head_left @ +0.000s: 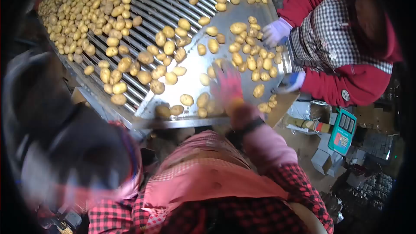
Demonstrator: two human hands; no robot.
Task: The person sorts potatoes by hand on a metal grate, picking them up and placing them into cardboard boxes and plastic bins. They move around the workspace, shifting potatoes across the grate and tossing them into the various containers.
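Observation:
My right hand (227, 83), in a pink and red glove, reaches over the metal sorting table (190, 45). Its fingers are stretched out and slightly blurred, touching or just above potatoes (203, 99) near the front edge. I see nothing gripped in it. More potatoes (253, 45) are bunched to its right, and others (147, 69) lie on the bars to its left. My left hand does not show; only the checked left sleeve (110, 216) appears at the lower left, below a dark blurred shape (73, 130).
A co-worker in a red top and checked apron (327, 30) stands at the right, a gloved hand (277, 32) by the potatoes. A green scale display (342, 131) and cardboard boxes (327, 158) are lower right. A large potato pile (82, 8) covers the bars' far left.

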